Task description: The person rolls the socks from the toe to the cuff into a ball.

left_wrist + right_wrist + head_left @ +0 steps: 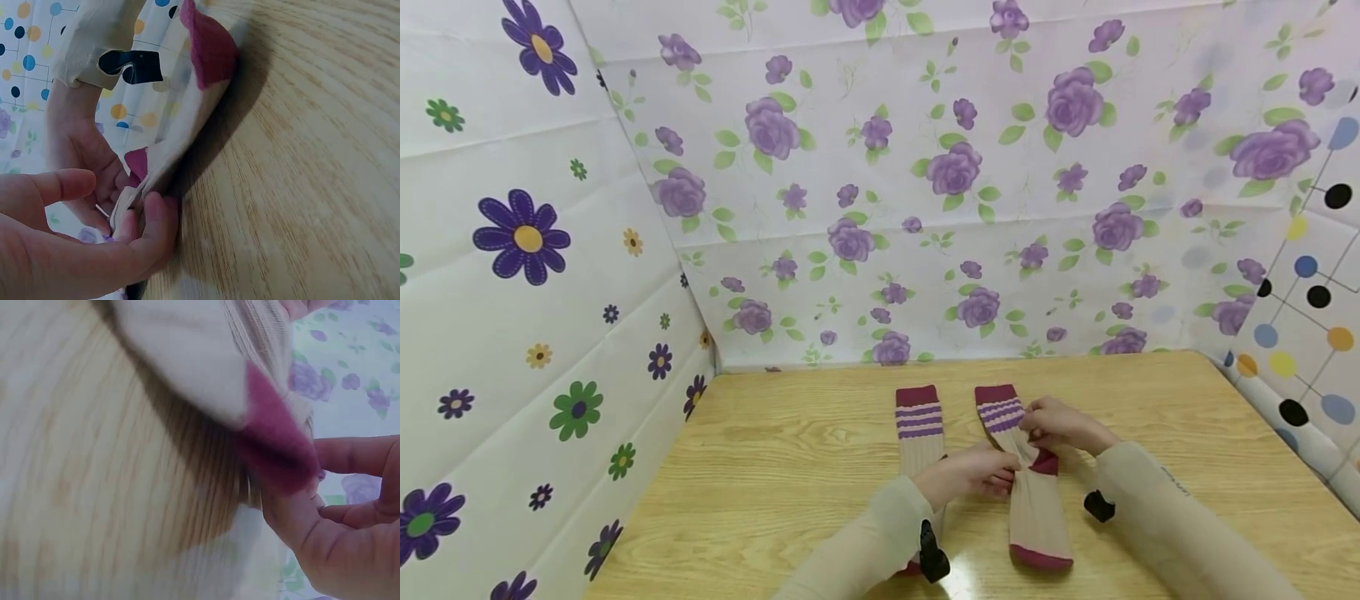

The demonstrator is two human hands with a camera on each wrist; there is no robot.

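Note:
Two beige ribbed socks with maroon cuffs, heels and toes and purple stripes lie lengthwise on the table. My left hand grips the left edge of the right-hand sock near its middle, and the fabric shows at its fingers in the left wrist view. From the other side, my right hand pinches that sock above its maroon heel. Fabric bunches between the two hands. The other sock lies flat to the left, partly hidden under my left hand and forearm.
The wooden table has a light grain. A white cloth with purple roses hangs behind it. Daisy-printed cloth is on the left, dotted cloth on the right. Black straps sit at both sleeves.

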